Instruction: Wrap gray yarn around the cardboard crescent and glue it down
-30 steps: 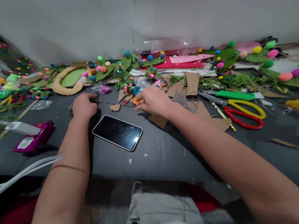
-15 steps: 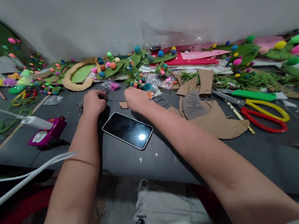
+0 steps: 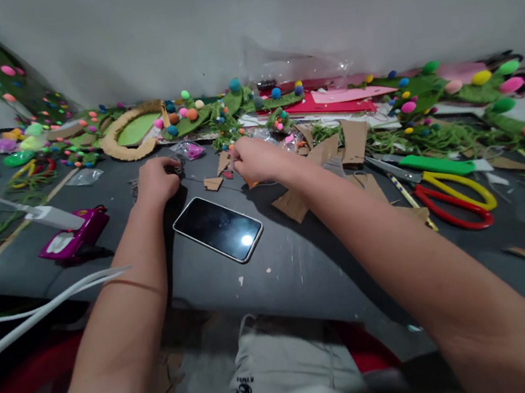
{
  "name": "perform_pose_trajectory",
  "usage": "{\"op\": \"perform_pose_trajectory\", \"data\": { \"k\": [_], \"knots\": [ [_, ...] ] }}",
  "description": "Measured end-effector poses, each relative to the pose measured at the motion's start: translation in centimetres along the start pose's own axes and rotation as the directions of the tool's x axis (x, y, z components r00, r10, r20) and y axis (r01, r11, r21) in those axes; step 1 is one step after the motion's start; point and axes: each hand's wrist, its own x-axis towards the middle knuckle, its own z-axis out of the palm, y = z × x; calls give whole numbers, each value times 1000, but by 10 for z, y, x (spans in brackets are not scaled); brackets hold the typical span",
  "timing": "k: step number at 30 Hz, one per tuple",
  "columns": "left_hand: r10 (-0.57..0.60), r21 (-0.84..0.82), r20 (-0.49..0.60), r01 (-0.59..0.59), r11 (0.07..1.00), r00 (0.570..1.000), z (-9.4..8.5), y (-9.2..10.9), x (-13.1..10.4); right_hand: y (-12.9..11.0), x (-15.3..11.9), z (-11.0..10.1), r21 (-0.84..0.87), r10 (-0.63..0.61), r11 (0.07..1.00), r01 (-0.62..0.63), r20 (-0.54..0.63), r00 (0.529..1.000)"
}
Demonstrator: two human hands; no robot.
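Note:
My left hand (image 3: 156,182) rests on the dark table with its fingers curled around a tangle of grey yarn (image 3: 179,166). A thin grey strand runs from it toward the right. My right hand (image 3: 256,159) is closed in a pinch farther right, above small scraps; what its fingertips hold is too small to make out. Between the hands lie a little cardboard scrap (image 3: 213,183) and a tiny red piece (image 3: 228,175). Nearer to me, a phone (image 3: 219,229) lies face up with a dark screen. Larger cardboard pieces (image 3: 292,206) lie partly under my right forearm.
On the right are red-and-yellow-handled scissors (image 3: 453,200), a green-handled cutter (image 3: 437,164) and a patterned pencil (image 3: 410,199). A purple power adapter (image 3: 74,236) with white cables stands left. Green felt shapes with colourful pompoms (image 3: 197,116) and a tan ring (image 3: 135,141) line the wall.
My right hand has moved right, away from my left hand, uncovering small scraps. My left hand stays on the yarn. The view has shifted slightly, and the cardboard by my right forearm lies differently.

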Motion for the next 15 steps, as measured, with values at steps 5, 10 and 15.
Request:
{"op": "perform_pose_trajectory", "data": {
  "k": [5,10,15],
  "knots": [
    [-2,-33,-31,1,999,1000,1,-6,3,11,-43,-22,-44,-56,998,55,-42,998],
    [74,-91,-77,-81,993,994,5,-4,4,35,-109,-52,-153,-16,988,-24,-253,967],
    [100,-149,-146,-122,981,984,10,3,2,51,-154,-62,172,104,984,-42,-372,922]
  ]
}}
